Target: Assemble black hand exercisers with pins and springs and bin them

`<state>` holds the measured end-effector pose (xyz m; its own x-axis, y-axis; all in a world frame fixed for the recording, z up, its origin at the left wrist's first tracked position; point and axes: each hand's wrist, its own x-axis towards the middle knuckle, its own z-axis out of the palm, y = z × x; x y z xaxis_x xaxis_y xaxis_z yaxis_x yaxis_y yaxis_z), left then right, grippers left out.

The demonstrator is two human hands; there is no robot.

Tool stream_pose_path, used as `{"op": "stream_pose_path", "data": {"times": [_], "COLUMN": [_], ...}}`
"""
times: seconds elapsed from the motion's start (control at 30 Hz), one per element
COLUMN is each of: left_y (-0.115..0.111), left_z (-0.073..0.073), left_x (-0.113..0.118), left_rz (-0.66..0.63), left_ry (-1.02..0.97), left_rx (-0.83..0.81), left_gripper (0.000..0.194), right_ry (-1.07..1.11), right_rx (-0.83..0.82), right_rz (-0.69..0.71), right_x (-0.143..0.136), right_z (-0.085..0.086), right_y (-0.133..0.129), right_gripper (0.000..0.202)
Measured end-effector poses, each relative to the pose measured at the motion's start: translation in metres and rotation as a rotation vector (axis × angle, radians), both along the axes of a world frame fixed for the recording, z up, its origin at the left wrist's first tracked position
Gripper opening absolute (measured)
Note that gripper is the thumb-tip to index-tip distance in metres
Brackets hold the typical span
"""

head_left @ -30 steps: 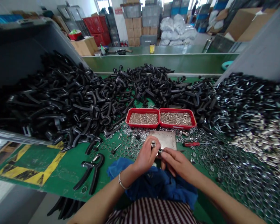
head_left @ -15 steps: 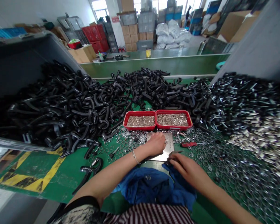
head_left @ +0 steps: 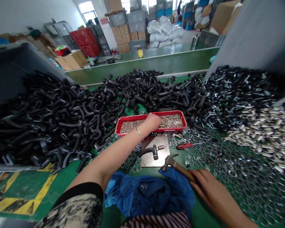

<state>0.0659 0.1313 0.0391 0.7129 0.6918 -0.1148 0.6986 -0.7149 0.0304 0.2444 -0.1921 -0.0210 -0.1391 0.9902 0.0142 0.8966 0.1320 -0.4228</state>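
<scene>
My left hand (head_left: 153, 122) reaches over the middle of two joined red trays (head_left: 173, 129) of small metal pins; its fingers point down and their tips are hidden. My right hand (head_left: 207, 185) is wrapped round the wooden handle of a claw hammer (head_left: 169, 161), whose head rests by the blue cloth (head_left: 147, 191). Between my hands lies a metal plate (head_left: 152, 163). A black curved part (head_left: 148, 152) rests on it, with a small spring (head_left: 161, 147) beside its end.
Black handles (head_left: 73, 117) are heaped at left and back. A red screwdriver (head_left: 184, 146) lies right of the plate. Metal rings (head_left: 247, 186), bright sleeves (head_left: 258, 126) and dark bolts (head_left: 230, 91) cover the right side. Yellow tape (head_left: 19, 202) marks the left table edge.
My left hand has moved from the plate up to the red trays. The black part on the plate now shows. My right hand is further back on the hammer handle. The view has shifted.
</scene>
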Motion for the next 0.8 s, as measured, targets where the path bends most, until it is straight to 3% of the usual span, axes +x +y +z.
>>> {"op": "stream_pose_path", "data": {"times": [0.13, 0.27, 0.37, 0.47, 0.57, 0.7, 0.8], "left_y": [-0.008, -0.017, -0.037, -0.069, -0.1, -0.117, -0.117], "left_z": [0.0, 0.011, 0.013, 0.0, -0.022, -0.046, -0.053], "left_x": [-0.001, -0.01, -0.033, -0.066, -0.09, -0.094, -0.089], "left_rz": [0.038, 0.094, 0.068, 0.145, 0.346, 0.41, 0.441], "left_ry": [-0.095, -0.232, -0.525, -0.852, -0.927, -0.913, -0.898], "left_rx": [0.029, 0.041, -0.061, -0.319, -0.552, -0.507, -0.453], "left_gripper": [0.02, 0.028, 0.031, 0.02, 0.013, 0.01, 0.012], "right_ry": [0.102, 0.299, 0.501, 0.68, 0.753, 0.823, 0.832], "right_rx": [-0.085, -0.277, -0.422, -0.572, -0.625, -0.547, -0.497], "right_rz": [-0.05, -0.117, -0.144, -0.143, -0.141, -0.165, -0.167], "right_x": [-0.008, -0.012, -0.014, -0.017, -0.021, -0.028, -0.029], "right_z": [0.004, 0.014, 0.023, 0.029, 0.033, 0.045, 0.053], "right_y": [0.009, 0.033, 0.048, 0.055, 0.057, 0.064, 0.068], "right_gripper": [0.032, 0.039, 0.043, 0.044, 0.045, 0.04, 0.035]}}
